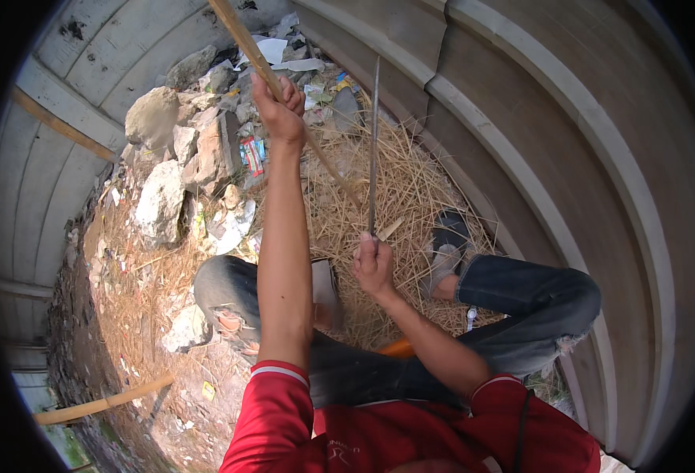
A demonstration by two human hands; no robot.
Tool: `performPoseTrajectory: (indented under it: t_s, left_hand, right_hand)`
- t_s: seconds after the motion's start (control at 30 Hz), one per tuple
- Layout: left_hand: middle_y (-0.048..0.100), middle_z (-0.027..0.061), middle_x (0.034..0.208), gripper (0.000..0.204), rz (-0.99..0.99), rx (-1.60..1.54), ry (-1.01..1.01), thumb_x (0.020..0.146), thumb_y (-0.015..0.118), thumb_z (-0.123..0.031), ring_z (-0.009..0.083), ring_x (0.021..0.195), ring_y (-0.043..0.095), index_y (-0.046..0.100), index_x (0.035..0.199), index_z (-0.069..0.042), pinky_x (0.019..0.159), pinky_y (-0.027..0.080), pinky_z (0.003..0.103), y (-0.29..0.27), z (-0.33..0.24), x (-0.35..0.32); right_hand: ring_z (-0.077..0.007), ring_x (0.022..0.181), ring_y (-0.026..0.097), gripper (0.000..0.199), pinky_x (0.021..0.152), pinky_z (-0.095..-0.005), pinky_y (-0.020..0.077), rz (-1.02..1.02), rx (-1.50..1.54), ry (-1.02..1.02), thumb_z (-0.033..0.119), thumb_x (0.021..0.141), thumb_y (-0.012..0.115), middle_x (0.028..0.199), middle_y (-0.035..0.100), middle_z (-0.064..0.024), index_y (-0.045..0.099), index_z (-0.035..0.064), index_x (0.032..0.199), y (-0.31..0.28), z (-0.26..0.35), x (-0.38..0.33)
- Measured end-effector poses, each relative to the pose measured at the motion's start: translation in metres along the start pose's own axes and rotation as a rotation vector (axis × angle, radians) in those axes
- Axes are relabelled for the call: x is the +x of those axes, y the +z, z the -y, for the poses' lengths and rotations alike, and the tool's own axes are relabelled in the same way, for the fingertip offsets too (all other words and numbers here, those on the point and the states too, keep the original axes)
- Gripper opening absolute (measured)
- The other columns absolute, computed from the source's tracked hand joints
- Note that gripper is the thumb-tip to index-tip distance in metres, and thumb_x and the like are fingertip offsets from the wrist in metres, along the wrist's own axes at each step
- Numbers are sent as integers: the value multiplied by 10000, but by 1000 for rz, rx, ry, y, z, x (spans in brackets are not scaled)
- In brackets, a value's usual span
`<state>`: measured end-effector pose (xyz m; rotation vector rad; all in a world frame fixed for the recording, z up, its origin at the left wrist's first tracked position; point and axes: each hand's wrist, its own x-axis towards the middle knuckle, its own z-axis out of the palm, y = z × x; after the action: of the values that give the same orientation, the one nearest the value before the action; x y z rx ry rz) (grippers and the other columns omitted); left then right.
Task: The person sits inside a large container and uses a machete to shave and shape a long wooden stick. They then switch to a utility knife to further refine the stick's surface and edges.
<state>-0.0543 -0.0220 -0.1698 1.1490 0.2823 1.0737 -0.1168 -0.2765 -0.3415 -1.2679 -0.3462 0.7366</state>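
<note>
Pale wooden strip point(246, 41) runs slantwise from the top edge, through the person's left hand point(282, 110), and down over a bed of dry straw point(434, 185). The left hand is curled round it, fingers closed on the wood. The right hand point(373, 264), nearer the body, makes a fist at the base of a long, thin, dark blade point(374, 150) that points away from the person (its handle is mostly hidden by the fingers). The strip's lower end lies just beside the blade; whether the two touch cannot be told.

White lettering and a curved mark show on the chest of the red shirt point(272, 418), above bent legs in torn blue jeans point(513, 315). Left of the straw, a red-and-blue wrapper point(253, 154) bears printing too small to read. Beside it are pale rocks point(152, 118), with more litter, including a white sheet point(272, 50), beyond. Ribbed metal sheeting point(513, 87) rises on the right.
</note>
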Motion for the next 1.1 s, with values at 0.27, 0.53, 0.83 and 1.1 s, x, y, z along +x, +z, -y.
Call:
performPoseTrajectory:
  t_s: [0.27,0.53,0.83,1.1]
  left_hand:
    - [250,-57,553,703,-160,37,38,942,307,-794,93,477,232,331,650,-155,454,148,261,-15,-5,-10]
    - [307,-39,617,627,-194,-8,142,999,355,-693,88,489,274,342,714,-135,447,199,254,11,7,-10]
    - [241,-50,606,636,-299,26,124,987,284,-738,93,509,239,292,718,-162,475,183,252,-34,-11,-21]
    - [287,-38,609,622,-353,10,171,996,328,-706,94,483,258,323,746,-136,451,191,252,-21,-1,-10]
  right_hand:
    - [-90,429,432,650,429,-292,413,139,16,428,701,970,478,577,461,-12,483,76,792,-14,99,6]
    - [-149,471,460,585,456,-329,427,17,-41,-404,602,1016,462,573,453,-35,477,62,791,18,9,8]
    - [-128,441,467,640,416,-346,438,-31,11,551,643,990,492,563,443,-31,469,79,688,-36,26,24]
    - [-120,507,500,558,475,-296,410,66,196,-403,547,1020,506,571,476,-19,486,57,753,13,3,18]
